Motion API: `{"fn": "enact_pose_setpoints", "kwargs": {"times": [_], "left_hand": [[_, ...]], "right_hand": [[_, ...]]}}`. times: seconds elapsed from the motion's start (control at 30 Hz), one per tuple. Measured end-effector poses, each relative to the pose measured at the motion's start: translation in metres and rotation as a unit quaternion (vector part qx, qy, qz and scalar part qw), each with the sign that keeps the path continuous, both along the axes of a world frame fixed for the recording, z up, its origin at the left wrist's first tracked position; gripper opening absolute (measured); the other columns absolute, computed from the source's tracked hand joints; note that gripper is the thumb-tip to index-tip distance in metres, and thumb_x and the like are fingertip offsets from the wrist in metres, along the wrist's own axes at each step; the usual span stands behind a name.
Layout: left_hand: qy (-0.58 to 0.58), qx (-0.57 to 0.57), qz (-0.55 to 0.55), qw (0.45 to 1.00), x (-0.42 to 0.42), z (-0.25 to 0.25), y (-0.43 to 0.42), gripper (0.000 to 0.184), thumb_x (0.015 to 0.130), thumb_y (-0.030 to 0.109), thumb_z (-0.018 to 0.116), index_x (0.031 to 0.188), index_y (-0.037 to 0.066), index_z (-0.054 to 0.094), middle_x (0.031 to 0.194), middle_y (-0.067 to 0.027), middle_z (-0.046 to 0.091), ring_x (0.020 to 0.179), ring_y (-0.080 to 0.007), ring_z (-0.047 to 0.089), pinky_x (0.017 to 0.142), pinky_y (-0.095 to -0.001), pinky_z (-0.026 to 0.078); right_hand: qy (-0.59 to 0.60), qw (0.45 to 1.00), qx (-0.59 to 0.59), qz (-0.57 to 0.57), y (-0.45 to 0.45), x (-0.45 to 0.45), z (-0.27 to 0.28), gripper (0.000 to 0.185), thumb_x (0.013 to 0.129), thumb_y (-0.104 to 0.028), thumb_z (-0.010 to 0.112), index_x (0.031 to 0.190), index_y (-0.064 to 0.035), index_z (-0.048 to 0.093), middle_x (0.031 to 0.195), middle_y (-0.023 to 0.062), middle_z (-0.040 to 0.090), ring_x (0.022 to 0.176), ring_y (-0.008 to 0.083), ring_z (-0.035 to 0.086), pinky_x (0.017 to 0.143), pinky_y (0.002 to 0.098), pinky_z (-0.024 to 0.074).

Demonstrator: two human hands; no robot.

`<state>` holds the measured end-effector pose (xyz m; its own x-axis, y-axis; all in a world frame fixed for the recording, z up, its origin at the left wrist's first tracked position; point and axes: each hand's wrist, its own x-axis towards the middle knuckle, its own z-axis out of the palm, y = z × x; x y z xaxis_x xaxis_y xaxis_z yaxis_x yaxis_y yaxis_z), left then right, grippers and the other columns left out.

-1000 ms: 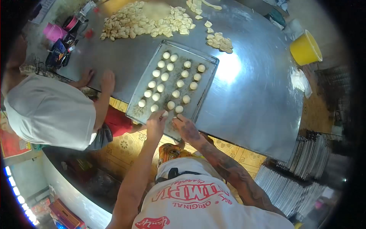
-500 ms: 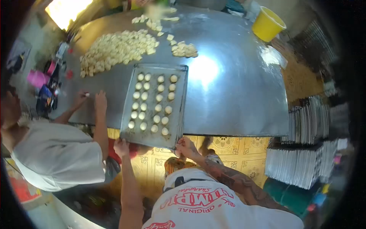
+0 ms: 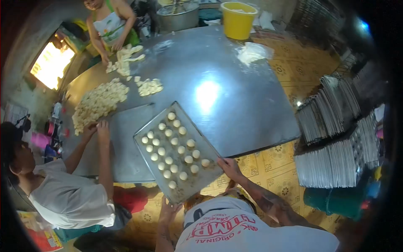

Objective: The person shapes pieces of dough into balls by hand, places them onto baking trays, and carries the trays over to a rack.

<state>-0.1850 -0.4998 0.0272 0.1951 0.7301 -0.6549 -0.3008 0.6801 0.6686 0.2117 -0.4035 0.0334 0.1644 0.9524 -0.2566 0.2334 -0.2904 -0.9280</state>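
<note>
A metal baking tray (image 3: 191, 195) is tilted at an angle across the table's front edge, with several small round dough balls (image 3: 181, 149) set on it in rows. My left hand (image 3: 170, 207) grips its near left corner, partly hidden by the rim. At the near right corner, my right hand (image 3: 229, 166) is closed on the tray's edge. The far part of the tray is over the steel table (image 3: 247, 101), while its near end sticks out toward my body.
To the left, a co-worker (image 3: 71, 180) reaches toward a heap of cut dough pieces (image 3: 100, 101). Another person (image 3: 111, 25) handles dough strips (image 3: 126, 59) at the far side. A yellow bucket (image 3: 238, 23), plastic bag (image 3: 254, 53) and stacked trays (image 3: 325, 168) stand rightward.
The tray has turned, its far end swinging left and its near right corner moving right with my right hand. My left hand has shifted right and nearer my body. The view has swung right.
</note>
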Motion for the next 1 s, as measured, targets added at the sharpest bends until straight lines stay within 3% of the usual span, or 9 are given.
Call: {"fn": "enact_pose_setpoints", "kwargs": {"times": [0.23, 0.33, 0.47, 0.53, 0.7, 0.77, 0.83, 0.9, 1.0], "left_hand": [[0.037, 0.106, -0.184, 0.976, 0.202, -0.055, 0.013, 0.082, 0.096, -0.018, 0.055, 0.160, 0.022, 0.024, 0.149, -0.0196, 0.052, 0.134, -0.0422, 0.059, 0.112, -0.0549, 0.056], [-0.016, 0.032, -0.273, 0.961, 0.271, -0.044, 0.043, 0.074, 0.101, 0.003, 0.065, 0.161, 0.020, 0.024, 0.140, -0.0155, 0.060, 0.112, -0.0294, 0.066, 0.092, -0.0428, 0.062], [0.045, 0.010, -0.588, 0.808, 0.339, 0.005, 0.100, 0.082, 0.101, 0.031, 0.075, 0.166, 0.014, 0.028, 0.133, -0.0131, 0.069, 0.124, -0.0230, 0.064, 0.102, -0.0406, 0.052], [0.031, 0.159, -0.671, 0.723, 0.347, 0.022, 0.118, 0.068, 0.102, 0.032, 0.074, 0.158, 0.008, 0.045, 0.132, -0.0140, 0.071, 0.120, -0.0212, 0.066, 0.102, -0.0365, 0.053], [0.019, 0.227, -0.533, 0.815, 0.301, -0.003, 0.151, 0.046, 0.105, 0.029, 0.069, 0.142, 0.003, 0.062, 0.123, -0.0127, 0.073, 0.108, -0.0206, 0.070, 0.098, -0.0364, 0.056], [0.007, 0.156, -0.484, 0.861, 0.271, 0.012, 0.185, 0.037, 0.106, 0.021, 0.065, 0.139, 0.004, 0.064, 0.117, -0.0084, 0.072, 0.097, -0.0146, 0.069, 0.088, -0.0328, 0.058], [0.016, 0.133, -0.383, 0.914, 0.231, -0.004, 0.212, 0.034, 0.107, 0.019, 0.064, 0.137, 0.004, 0.065, 0.110, -0.0063, 0.071, 0.094, -0.0129, 0.068, 0.084, -0.0311, 0.058], [0.077, 0.150, -0.233, 0.958, 0.195, -0.015, 0.256, 0.029, 0.107, 0.015, 0.063, 0.132, 0.005, 0.068, 0.097, -0.0031, 0.070, 0.089, -0.0106, 0.067, 0.078, -0.0285, 0.056], [0.242, 0.272, -0.098, 0.926, 0.142, -0.034, 0.343, 0.023, 0.106, 0.016, 0.064, 0.125, 0.005, 0.072, 0.090, -0.0051, 0.072, 0.089, -0.0126, 0.068, 0.078, -0.0309, 0.055]], "right_hand": [[0.047, 0.951, -0.069, -0.298, -0.137, 0.205, -0.138, 0.046, 0.111, -0.045, 0.059, 0.092, -0.0055, 0.072, 0.077, -0.0021, 0.063, 0.069, 0.0113, 0.058, 0.065, 0.0313, 0.0473], [0.554, 0.686, 0.100, -0.461, -0.123, 0.195, -0.035, 0.079, 0.107, -0.073, 0.037, 0.149, -0.0081, 0.056, 0.129, 0.0103, 0.069, 0.111, 0.0279, 0.067, 0.093, 0.0458, 0.0552], [0.363, 0.807, 0.009, -0.465, -0.128, 0.163, -0.090, 0.093, 0.107, -0.044, 0.064, 0.171, -0.0161, 0.003, 0.169, 0.0107, 0.030, 0.143, 0.0408, 0.048, 0.111, 0.0667, 0.0461], [0.272, 0.800, 0.017, -0.534, -0.120, 0.195, -0.112, 0.063, 0.108, -0.035, 0.065, 0.163, -0.0259, 0.034, 0.155, 0.0091, 0.052, 0.133, 0.0343, 0.059, 0.099, 0.0533, 0.0575], [0.368, 0.847, 0.149, -0.353, -0.127, 0.298, -0.125, 0.053, 0.104, -0.037, 0.071, 0.147, -0.0110, 0.055, 0.138, 0.0117, 0.065, 0.131, 0.0319, 0.062, 0.099, 0.0505, 0.0598], [0.274, 0.796, -0.046, -0.538, -0.106, 0.300, -0.071, 0.057, 0.102, -0.042, 0.072, 0.141, -0.0056, 0.053, 0.131, 0.0190, 0.065, 0.112, 0.0335, 0.067, 0.092, 0.0434, 0.0605], [-0.299, 0.737, -0.220, -0.565, -0.095, 0.310, -0.060, 0.046, 0.104, -0.031, 0.070, 0.136, -0.0008, 0.056, 0.131, 0.0198, 0.064, 0.113, 0.0333, 0.066, 0.090, 0.0432, 0.0581], [-0.400, 0.770, -0.076, -0.491, -0.090, 0.305, -0.055, 0.034, 0.104, -0.020, 0.067, 0.131, -0.0001, 0.061, 0.123, 0.0158, 0.066, 0.111, 0.0272, 0.065, 0.089, 0.0415, 0.0553], [-0.184, 0.925, 0.098, -0.317, 0.023, 0.223, -0.037, 0.029, 0.103, -0.013, 0.066, 0.130, -0.0024, 0.064, 0.114, 0.0095, 0.066, 0.106, 0.0190, 0.063, 0.089, 0.0382, 0.0541]]}}
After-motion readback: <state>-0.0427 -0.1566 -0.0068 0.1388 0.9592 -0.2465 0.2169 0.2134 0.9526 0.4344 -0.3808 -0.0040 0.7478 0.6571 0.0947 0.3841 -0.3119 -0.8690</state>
